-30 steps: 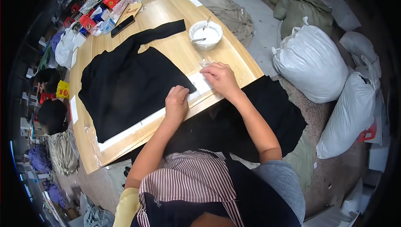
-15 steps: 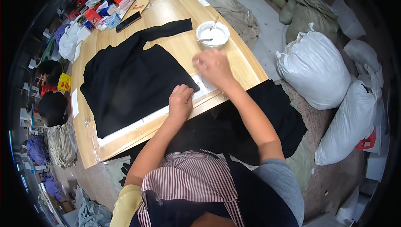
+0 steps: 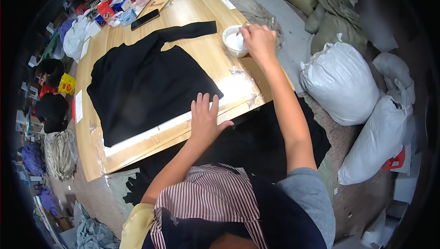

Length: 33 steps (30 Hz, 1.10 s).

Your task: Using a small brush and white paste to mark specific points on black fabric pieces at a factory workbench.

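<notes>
Worktop (image 3: 201, 8) bears black garment (image 3: 146, 88), left hand (image 3: 205, 121) nearer

The garment lies forward-left of that hand, its hem (image 3: 156, 122) slanting from near left to farther right. Open and splayed, the left hand rests at the hem's right end. The right hand (image 3: 260, 41) curls at the white bowl (image 3: 236, 53); whether it grips anything, I cannot tell.

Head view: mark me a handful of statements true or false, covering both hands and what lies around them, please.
1. The right hand is at the white bowl. True.
2. The left hand is balled into a fist. False: its fingers are extended.
3. The black garment lies on the wooden table. True.
4. The dark phone lies on the floor. False: it lies on the table.
5. A big white sack stands to the right of the table. True.
</notes>
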Each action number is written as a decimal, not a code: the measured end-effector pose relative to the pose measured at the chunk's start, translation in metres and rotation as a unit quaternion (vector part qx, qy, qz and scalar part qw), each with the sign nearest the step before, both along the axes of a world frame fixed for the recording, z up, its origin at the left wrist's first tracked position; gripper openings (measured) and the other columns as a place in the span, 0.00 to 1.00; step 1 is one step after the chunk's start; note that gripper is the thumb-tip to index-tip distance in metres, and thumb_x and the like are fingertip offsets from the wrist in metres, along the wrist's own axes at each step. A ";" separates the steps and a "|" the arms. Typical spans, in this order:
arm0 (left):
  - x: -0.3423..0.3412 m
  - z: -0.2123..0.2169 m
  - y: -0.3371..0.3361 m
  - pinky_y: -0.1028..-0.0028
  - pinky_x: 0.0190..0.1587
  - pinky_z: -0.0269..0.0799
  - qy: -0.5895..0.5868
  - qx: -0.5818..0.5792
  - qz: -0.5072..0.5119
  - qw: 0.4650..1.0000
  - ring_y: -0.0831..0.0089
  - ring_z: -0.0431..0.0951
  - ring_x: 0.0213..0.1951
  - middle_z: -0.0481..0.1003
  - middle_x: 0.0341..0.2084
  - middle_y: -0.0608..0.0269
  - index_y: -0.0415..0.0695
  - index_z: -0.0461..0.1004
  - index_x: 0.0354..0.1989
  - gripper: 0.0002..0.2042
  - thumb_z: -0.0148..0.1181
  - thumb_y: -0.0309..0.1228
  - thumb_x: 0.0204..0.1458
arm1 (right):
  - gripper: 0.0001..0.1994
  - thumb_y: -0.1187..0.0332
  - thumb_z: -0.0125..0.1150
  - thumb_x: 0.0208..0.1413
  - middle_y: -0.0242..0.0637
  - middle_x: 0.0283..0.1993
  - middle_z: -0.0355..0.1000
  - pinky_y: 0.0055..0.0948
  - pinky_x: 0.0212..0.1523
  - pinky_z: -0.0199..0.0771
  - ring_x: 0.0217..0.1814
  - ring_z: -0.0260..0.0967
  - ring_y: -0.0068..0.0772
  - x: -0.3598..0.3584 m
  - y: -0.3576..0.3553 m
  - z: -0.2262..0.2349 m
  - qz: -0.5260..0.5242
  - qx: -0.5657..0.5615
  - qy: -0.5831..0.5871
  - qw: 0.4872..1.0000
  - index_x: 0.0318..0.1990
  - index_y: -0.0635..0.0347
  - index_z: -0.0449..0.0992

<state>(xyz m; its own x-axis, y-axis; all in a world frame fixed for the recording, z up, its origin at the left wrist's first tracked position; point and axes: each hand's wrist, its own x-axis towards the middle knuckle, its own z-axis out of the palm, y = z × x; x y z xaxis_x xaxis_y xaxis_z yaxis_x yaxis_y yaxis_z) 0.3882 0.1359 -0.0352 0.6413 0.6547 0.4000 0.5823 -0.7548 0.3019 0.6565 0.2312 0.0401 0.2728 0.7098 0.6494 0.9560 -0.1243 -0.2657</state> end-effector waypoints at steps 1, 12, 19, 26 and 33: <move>-0.001 0.000 -0.002 0.47 0.62 0.56 0.023 -0.007 -0.002 1.000 0.40 0.59 0.62 0.62 0.58 0.38 0.36 0.65 0.60 0.42 0.73 0.47 0.37 | 0.12 0.58 0.56 0.59 0.34 0.36 0.79 0.43 0.44 0.62 0.41 0.72 0.40 -0.001 -0.005 0.003 0.018 0.075 0.008 0.997 0.34 0.53 0.83; -0.004 0.002 -0.001 0.47 0.67 0.50 0.043 -0.045 -0.001 0.998 0.40 0.52 0.68 0.54 0.65 0.33 0.38 0.59 0.65 0.47 0.77 0.38 0.35 | 0.09 0.63 0.55 0.61 0.39 0.38 0.77 0.40 0.45 0.62 0.43 0.73 0.43 -0.032 -0.056 0.000 0.086 0.009 0.095 0.992 0.37 0.54 0.79; -0.007 0.004 0.000 0.48 0.68 0.49 0.020 -0.079 0.001 0.997 0.39 0.49 0.70 0.51 0.66 0.31 0.39 0.60 0.65 0.45 0.77 0.35 0.35 | 0.07 0.68 0.55 0.62 0.36 0.31 0.75 0.36 0.39 0.64 0.34 0.71 0.39 -0.064 -0.095 -0.010 0.102 0.135 0.224 0.960 0.36 0.60 0.77; -0.007 0.001 0.002 0.44 0.66 0.52 -0.009 -0.076 -0.005 0.997 0.35 0.50 0.68 0.51 0.65 0.29 0.38 0.61 0.65 0.46 0.77 0.35 0.33 | 0.05 0.70 0.57 0.59 0.35 0.28 0.74 0.36 0.41 0.63 0.32 0.69 0.40 -0.122 -0.108 -0.045 0.198 0.065 0.223 0.952 0.33 0.59 0.76; -0.009 0.004 0.003 0.42 0.64 0.53 -0.006 -0.078 -0.011 0.997 0.35 0.52 0.67 0.53 0.65 0.31 0.36 0.61 0.64 0.46 0.77 0.35 0.32 | 0.07 0.69 0.57 0.59 0.36 0.27 0.74 0.37 0.40 0.63 0.30 0.69 0.42 -0.134 -0.099 -0.037 0.187 0.071 0.197 0.960 0.30 0.59 0.76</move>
<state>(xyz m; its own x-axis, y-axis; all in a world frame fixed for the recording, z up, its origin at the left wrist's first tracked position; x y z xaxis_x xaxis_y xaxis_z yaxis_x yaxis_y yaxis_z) 0.3795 0.1389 -0.0311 0.6526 0.6946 0.3027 0.5613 -0.7115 0.4226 0.5229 0.1320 0.0035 0.2613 0.7179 0.6453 0.7481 0.2719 -0.6054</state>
